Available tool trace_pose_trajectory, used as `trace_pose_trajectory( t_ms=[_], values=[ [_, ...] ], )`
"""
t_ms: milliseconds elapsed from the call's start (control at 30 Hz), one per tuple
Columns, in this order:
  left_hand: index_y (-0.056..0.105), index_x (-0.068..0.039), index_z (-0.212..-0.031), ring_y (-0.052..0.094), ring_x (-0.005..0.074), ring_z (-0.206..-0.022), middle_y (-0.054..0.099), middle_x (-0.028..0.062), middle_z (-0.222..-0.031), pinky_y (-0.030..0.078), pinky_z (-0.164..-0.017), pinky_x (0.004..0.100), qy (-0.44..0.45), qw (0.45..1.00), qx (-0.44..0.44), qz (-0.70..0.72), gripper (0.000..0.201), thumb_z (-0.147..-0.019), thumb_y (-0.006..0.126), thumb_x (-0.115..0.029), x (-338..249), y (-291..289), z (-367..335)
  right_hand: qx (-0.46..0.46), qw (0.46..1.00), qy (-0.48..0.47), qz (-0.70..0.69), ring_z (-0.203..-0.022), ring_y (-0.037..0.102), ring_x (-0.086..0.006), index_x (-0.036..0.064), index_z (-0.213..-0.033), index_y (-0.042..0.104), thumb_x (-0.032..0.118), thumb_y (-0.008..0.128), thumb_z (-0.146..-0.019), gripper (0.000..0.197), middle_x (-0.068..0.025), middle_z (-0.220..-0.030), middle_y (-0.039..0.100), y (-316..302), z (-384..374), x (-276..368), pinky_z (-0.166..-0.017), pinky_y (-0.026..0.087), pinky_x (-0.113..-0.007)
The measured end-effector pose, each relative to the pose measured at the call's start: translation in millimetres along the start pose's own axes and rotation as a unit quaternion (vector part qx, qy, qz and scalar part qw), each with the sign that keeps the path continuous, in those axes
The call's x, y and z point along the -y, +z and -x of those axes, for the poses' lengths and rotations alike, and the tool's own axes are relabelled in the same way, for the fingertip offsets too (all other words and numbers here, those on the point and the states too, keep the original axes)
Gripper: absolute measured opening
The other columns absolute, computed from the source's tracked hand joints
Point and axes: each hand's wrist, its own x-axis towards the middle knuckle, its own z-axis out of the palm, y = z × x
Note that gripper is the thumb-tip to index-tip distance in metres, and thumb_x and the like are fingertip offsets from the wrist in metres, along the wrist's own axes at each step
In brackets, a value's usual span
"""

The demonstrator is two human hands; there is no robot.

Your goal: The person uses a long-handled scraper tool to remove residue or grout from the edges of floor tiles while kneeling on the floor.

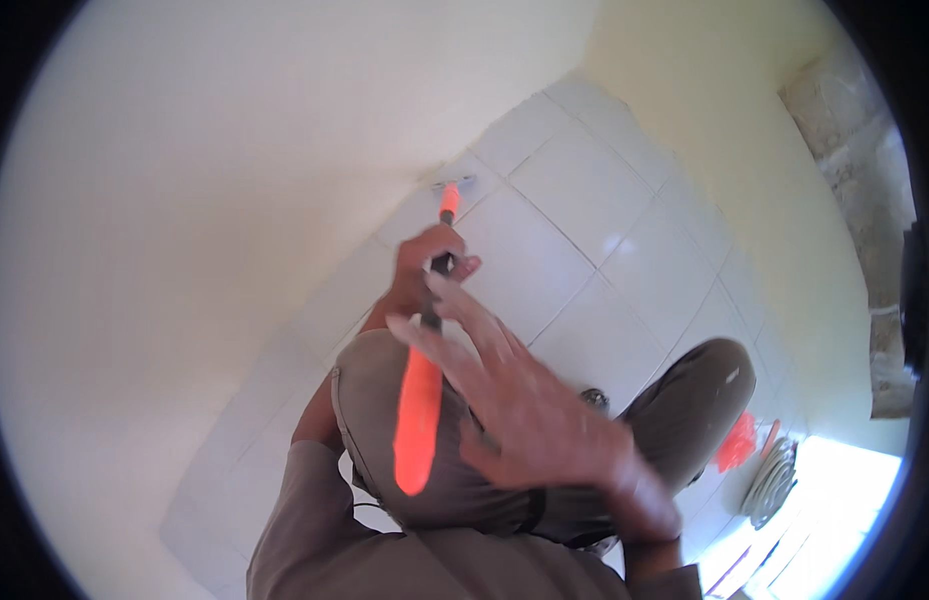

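A long-handled scraper (418,425) has a bright orange grip, a dark shaft and an orange neck. Its flat head rests low against the pale wall, where the wall meets the tiled floor. My left hand (424,262) is wrapped round the dark shaft below the neck. Over the lower shaft and the orange grip hovers my right hand (549,415), its fingers stretched out and apart, slightly blurred. The fingertips come close to the shaft; whether they touch it is unclear. Whitish dust coats the right hand and wrist.
The pale wall (184,230) rises at the left, and a yellowish wall (704,110) stands at the right. White floor tiles (584,190) lie between them. A red plastic bag (736,443) and a coiled hose or cable (771,484) lie at the lower right. My bent knees frame the work.
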Motion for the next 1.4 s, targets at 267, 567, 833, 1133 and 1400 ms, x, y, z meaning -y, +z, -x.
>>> trace_pose_trajectory(
  t_ms=[267,567,833,1133,1400],
  values=[
    [0.044,-0.006,-0.074,0.04,0.0162,-0.055,0.044,0.0058,-0.062,0.038,-0.052,0.0321,0.12,0.971,-0.148,0.142,0.02,-0.09,0.051,-0.016,-70.8,-79.0,-7.9,-0.051,0.991,-0.012,0.122,-0.134,0.045,-0.0324,0.0059,-0.138,0.047,0.006,0.063,-0.077,0.064,-0.0202,-0.142,0.048,77.5,-98.2,-187.5,-0.112,0.038,-0.043],
    [0.039,-0.013,-0.066,0.031,0.0116,-0.049,0.035,-0.0004,-0.056,0.031,-0.049,0.0275,0.065,0.873,-0.399,0.272,0.044,-0.099,0.046,-0.041,-145.3,-131.7,63.3,0.066,0.994,-0.076,0.046,-0.096,0.062,-0.0337,0.0063,-0.086,0.065,0.022,0.071,-0.075,0.02,-0.013,-0.084,0.065,187.8,-132.5,-218.2,-0.088,0.05,-0.044],
    [0.03,-0.016,-0.06,0.021,0.013,-0.042,0.027,-0.001,-0.049,0.028,-0.046,0.027,0.074,0.879,-0.415,0.221,0.046,-0.1,0.045,-0.032,-137.4,-121.1,64.9,0.037,0.99,-0.069,0.116,-0.08,0.066,-0.0315,0.0056,-0.075,0.067,0.021,0.07,-0.072,0.016,-0.0145,-0.074,0.065,199.9,-147.4,-245.0,-0.076,0.053,-0.043],
    [0.027,-0.017,-0.059,0.022,0.0117,-0.042,0.026,-0.0014,-0.049,0.03,-0.046,0.0279,0.073,0.872,-0.438,0.206,0.041,-0.096,0.044,-0.015,-130.1,-137.1,72.0,0.084,0.983,-0.022,0.161,-0.081,0.066,-0.0296,0.0106,-0.073,0.072,0.021,0.068,-0.066,0.013,-0.0104,-0.074,0.067,207.8,-156.7,-232.4,-0.074,0.053,-0.042],
    [0.027,-0.016,-0.059,0.024,0.0127,-0.043,0.026,-0.0004,-0.05,0.033,-0.047,0.0293,0.069,0.875,-0.429,0.211,0.042,-0.099,0.04,-0.016,-132.5,-127.5,70.4,0.078,0.992,-0.038,0.091,-0.078,0.067,-0.0305,0.0122,-0.071,0.072,0.025,0.07,-0.066,0.013,-0.01,-0.071,0.068,193.6,-156.4,-245.6,-0.073,0.053,-0.043]
  ],
)
